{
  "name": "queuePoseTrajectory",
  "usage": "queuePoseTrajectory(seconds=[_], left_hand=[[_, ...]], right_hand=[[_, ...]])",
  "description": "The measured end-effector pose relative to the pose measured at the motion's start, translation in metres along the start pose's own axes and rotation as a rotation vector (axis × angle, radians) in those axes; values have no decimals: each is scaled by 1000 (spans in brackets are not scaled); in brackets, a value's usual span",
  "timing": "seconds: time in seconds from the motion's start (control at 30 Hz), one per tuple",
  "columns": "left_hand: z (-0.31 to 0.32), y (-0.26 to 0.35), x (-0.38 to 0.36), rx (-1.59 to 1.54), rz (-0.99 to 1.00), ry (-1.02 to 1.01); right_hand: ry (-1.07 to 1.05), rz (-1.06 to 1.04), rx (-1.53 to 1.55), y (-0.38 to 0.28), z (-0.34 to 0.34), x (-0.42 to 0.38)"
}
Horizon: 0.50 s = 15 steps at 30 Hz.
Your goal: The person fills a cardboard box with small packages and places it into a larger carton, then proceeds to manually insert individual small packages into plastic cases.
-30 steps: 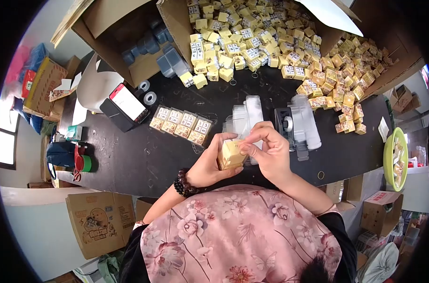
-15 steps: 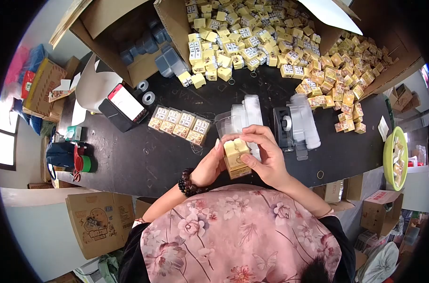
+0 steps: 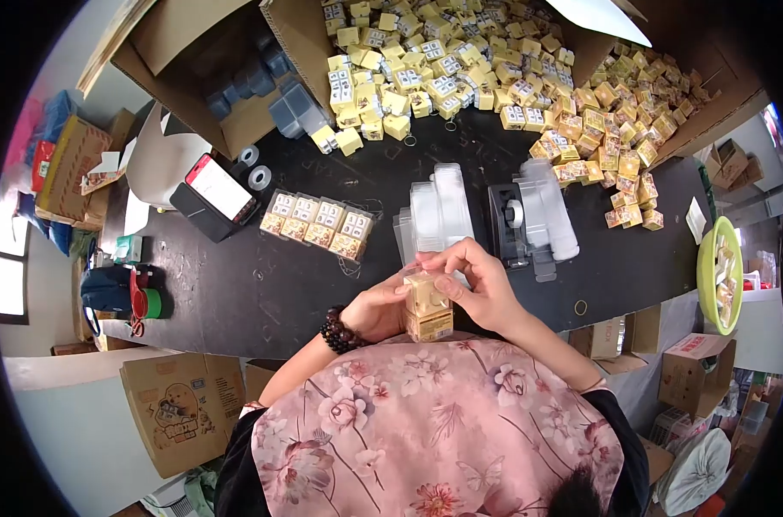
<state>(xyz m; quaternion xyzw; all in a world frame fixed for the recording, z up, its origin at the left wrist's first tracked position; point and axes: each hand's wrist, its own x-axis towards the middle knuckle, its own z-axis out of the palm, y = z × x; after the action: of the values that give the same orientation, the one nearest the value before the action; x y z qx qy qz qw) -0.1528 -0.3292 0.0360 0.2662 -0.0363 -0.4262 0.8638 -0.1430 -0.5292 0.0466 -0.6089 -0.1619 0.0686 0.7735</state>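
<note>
**Two small yellow boxes, stacked and held close to the body**

Both hands met at the near edge of the black table point(image 3: 262, 293), just in front of the person's chest. The left hand point(image 3: 376, 308) cupped the stack of small yellow boxes point(image 3: 428, 306) from the side, its grip closed around it. The right hand point(image 3: 482, 289) was closed on the stack too, fingers arched over the top box and thumb pressed on its face.

The boxes looked like light printed card: stiff at the edges, easily dented on the flat faces, probably smooth enough to slide on one another. Holding them by opposite side walls, near the corners, seemed the safest hold.

Just beyond the hands lay clear plastic sleeves point(image 3: 439, 211), with a tape dispenser point(image 3: 514, 220) beside them and a filled row of boxes point(image 3: 316, 224) to the left.
</note>
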Motion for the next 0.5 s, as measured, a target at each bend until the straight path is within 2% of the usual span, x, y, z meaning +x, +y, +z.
queuePoseTrajectory(seconds=[0.07, 0.13, 0.2, 0.27, 0.4, 0.47, 0.5], left_hand=[[-7, -2, 2, -56, -33, -27], [0, 2, 3, 198, -25, 22], [6, 3, 4, 148, -36, 69], [8, 0, 5, 268, -19, 120], [5, 0, 9, 376, -9, 121], [1, -1, 10, 596, -1, 87], [-1, -2, 11, 595, -3, 86]], right_hand=[[-79, -23, -124, -3, -6, 1], [-104, -50, -127, -2, -11, 1], [-129, -76, -130, -4, -10, -1], [-52, 67, -78, -11, -5, -1], [-75, 59, -34, -4, -12, -5], [-38, 143, 73, -5, -14, -6], [-36, 144, 73, -3, -16, -7]])
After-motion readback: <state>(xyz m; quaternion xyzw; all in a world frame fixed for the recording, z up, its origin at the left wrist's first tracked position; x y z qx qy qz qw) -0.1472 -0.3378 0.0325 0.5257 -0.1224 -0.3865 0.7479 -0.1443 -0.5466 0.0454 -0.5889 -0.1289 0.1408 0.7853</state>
